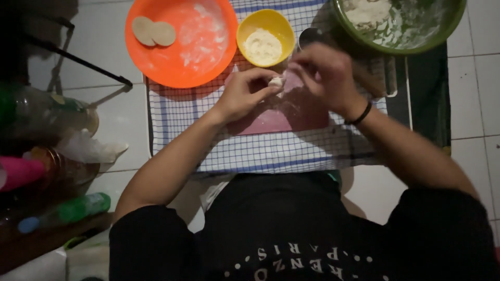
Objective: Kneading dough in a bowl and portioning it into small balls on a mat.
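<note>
A: Hands?

B: From my feed, left hand (pixel 244 95) and right hand (pixel 324 73) meet over the pink board (pixel 281 117), both pinching a small dough piece (pixel 276 81) between fingertips. Black band on the right wrist.

A: Surroundings?

B: Board lies on a checked cloth (pixel 260 151). Beyond it, a yellow bowl (pixel 265 37) of flour; left of that, an orange plate (pixel 179 41) carrying two flat dough discs (pixel 153 31). Green bowl (pixel 401 26) at far right, floury inside.

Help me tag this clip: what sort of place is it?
Probably a home kitchen floor: white floor tiles, a checked cloth spread on them, and an orange plate and yellow flour bowl by the hands.
</note>
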